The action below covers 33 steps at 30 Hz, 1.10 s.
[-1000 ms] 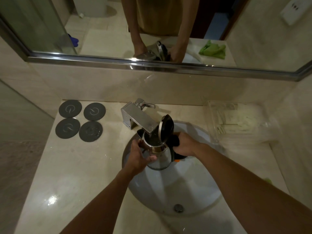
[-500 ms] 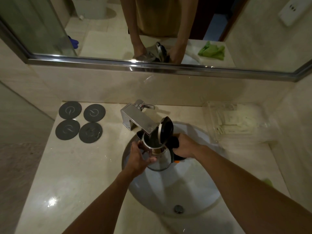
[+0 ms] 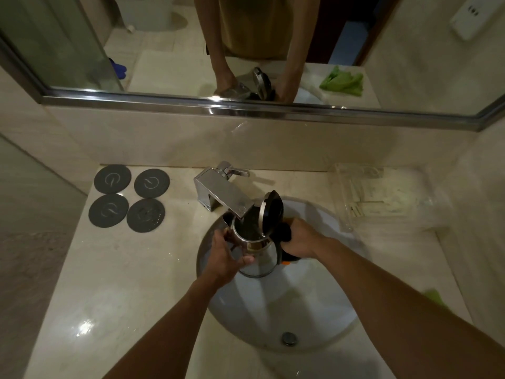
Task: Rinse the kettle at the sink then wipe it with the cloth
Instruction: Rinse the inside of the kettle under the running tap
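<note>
Right hand (image 3: 299,237) is wrapped round the black handle of the kettle (image 3: 257,258), and the steel body is gripped from the other side by the left hand (image 3: 228,254). The kettle is held upright over the sink (image 3: 314,310), its lid (image 3: 272,213) flipped open and its mouth placed right under the tap (image 3: 221,194). Whether water is running cannot be told in this dim light; no stream is clearly seen. The rinse is judged to be at its filling stage, so swirling and emptying are yet to be done. Wiping is untouched: the green cloth (image 3: 434,296) is glimpsed on the counter (image 3: 109,283) beyond the right forearm.
</note>
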Tool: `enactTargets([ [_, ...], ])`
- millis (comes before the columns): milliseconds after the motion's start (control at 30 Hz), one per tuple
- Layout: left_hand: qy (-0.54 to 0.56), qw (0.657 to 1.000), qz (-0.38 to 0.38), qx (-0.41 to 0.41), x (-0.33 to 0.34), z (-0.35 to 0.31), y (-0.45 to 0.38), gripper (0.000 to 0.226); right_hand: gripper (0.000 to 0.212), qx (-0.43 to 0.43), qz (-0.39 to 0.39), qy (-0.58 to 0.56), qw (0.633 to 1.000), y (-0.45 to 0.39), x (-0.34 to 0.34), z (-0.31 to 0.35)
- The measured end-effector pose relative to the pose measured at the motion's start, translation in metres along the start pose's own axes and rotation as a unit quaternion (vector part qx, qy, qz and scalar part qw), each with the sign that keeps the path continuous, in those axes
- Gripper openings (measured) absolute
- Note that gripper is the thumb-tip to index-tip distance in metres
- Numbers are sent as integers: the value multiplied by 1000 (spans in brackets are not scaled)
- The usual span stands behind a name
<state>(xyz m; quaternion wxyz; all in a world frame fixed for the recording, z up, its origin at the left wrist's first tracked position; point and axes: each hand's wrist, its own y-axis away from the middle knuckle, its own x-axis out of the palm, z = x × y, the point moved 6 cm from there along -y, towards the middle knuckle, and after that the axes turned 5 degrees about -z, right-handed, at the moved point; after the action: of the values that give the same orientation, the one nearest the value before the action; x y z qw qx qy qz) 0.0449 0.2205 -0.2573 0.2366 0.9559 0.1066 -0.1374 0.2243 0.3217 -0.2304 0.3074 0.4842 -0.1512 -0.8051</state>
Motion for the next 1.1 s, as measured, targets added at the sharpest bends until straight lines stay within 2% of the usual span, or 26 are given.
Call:
enactTargets([
  [233,-2,1000,-1,3,-1,0,0,78,21,-5,-3,-2,1000,3,-2,2],
  [1100,-6,1000,-5,4,-1,4,-4,79,8,-16,2,10,1000,0,-1,1],
])
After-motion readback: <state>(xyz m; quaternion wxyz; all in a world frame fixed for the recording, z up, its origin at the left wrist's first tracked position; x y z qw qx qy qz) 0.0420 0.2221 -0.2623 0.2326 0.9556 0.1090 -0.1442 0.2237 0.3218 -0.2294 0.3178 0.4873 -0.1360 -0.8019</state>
